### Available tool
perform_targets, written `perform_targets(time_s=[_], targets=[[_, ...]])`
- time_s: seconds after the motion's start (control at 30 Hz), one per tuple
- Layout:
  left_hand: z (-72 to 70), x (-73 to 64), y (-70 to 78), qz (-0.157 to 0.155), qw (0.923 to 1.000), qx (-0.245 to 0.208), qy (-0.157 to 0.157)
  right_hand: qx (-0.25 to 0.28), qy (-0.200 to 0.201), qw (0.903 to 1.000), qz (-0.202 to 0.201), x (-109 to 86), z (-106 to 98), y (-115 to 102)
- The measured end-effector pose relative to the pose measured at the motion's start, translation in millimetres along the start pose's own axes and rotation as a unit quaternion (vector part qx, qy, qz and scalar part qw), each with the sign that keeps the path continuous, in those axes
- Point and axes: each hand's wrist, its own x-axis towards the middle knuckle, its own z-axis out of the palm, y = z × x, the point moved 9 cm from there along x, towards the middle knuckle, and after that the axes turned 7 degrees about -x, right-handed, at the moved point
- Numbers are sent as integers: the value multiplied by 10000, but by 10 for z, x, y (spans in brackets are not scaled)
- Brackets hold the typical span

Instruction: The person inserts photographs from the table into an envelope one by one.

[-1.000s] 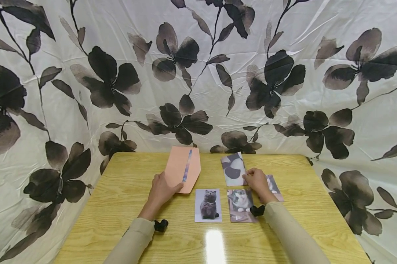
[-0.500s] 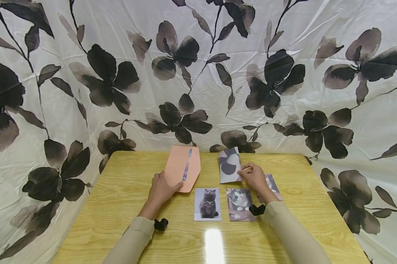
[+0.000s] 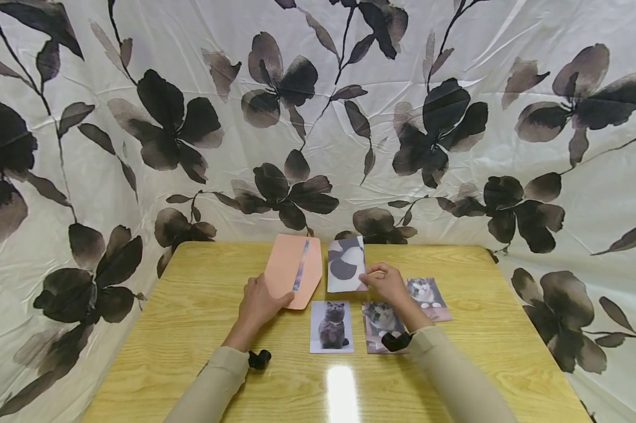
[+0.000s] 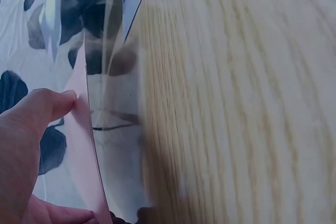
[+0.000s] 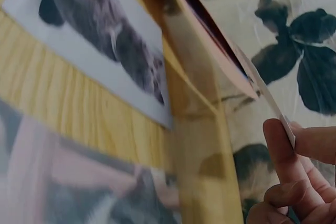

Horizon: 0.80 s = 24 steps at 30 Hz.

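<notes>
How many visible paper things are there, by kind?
Flat pink paper envelope, in the left hand: 1
Rectangular paper print with dark and pale shapes, in the right hand: 1
Rectangular paper print of a grey cat, on the yellow wood-grain table: 1
Rectangular paper prints of grey-and-white cats, on the table: 2
Total in view: 5

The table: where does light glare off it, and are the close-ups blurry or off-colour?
Head view: a white glare patch on the table, below the grey cat photo; right wrist view: nearest photo blurred, grey cat photo sharper; left wrist view: the pink envelope looks cool and pale.
</notes>
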Motion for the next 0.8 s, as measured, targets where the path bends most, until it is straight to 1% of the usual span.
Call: perform_targets(time_s=[0.1,0.27,0.4,0.53,0.8], targets=[[23,-2,-2,-8,10000,12,-27,-3,-38,10000,59,-13,99,-32],[53,-10,20,4,10000,43,-20,281,-95,9994,163,-2,268,-25],[59,-20,40,20,10000,62,11,362,-167,9990,194,3,370,-13],[62,-28,47,22,9999,113,10,364,-227,9990,134,14,445,-22],[49,-43,76,67,9999,108,-7,310,-136,9993,127,30,508,-43]])
